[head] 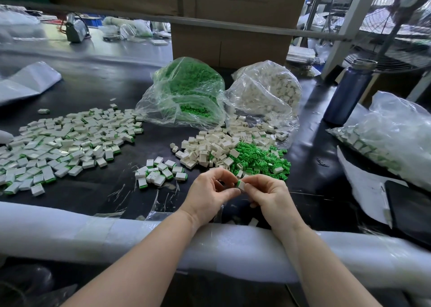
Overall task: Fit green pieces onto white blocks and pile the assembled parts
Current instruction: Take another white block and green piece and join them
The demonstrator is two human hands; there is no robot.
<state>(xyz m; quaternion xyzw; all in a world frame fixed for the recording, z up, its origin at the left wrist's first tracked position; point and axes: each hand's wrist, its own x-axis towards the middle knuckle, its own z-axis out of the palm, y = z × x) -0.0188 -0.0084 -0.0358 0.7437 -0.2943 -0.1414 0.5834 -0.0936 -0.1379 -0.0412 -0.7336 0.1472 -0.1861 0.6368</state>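
Observation:
A small white block with a green piece on its left end [241,184] is pinched between the fingertips of my right hand [268,196]. My left hand [211,193] meets it from the left, thumb and fingers curled close to the block. Just beyond my hands lie a heap of loose white blocks [210,149] and a heap of loose green pieces [258,159]. A small cluster of assembled parts [159,170] sits left of my hands. A much larger spread of assembled parts [67,141] covers the left of the black table [98,187].
Two open clear bags stand behind the heaps, one of green pieces [186,92], one of white blocks [268,89]. A blue bottle [348,92] and another filled bag [391,136] are at right. A white foam roll [116,232] pads the near edge. A cardboard box [231,38] stands behind.

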